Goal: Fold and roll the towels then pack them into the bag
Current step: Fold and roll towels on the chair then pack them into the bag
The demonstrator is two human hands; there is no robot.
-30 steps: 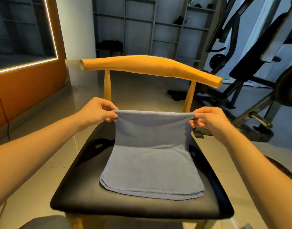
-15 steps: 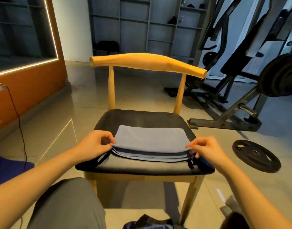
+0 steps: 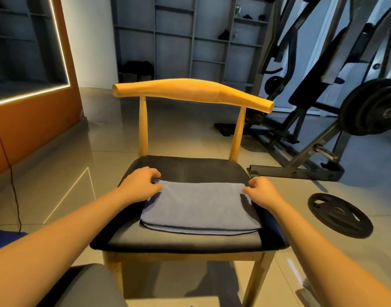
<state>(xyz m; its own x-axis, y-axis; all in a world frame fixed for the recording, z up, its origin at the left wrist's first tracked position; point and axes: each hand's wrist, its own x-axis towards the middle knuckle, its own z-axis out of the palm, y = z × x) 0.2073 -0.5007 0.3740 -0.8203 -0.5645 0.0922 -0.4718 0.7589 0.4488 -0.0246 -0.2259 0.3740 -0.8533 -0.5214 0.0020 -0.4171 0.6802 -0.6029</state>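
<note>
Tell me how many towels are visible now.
1: the grey towel lies folded on the chair seat, with the left hand and the right hand at its far corners. More may be hidden.

From where I stand, the rear of the black seat (image 3: 190, 169) behind the towel (image 3: 199, 207) is open to reach, fenced by the two wooden posts (image 3: 143, 127) and curved backrest (image 3: 190, 91), while a weight plate (image 3: 339, 214) and the bench frame (image 3: 296, 173) crowd the floor (image 3: 278, 196) on the right side.

No legible text or labels
</note>
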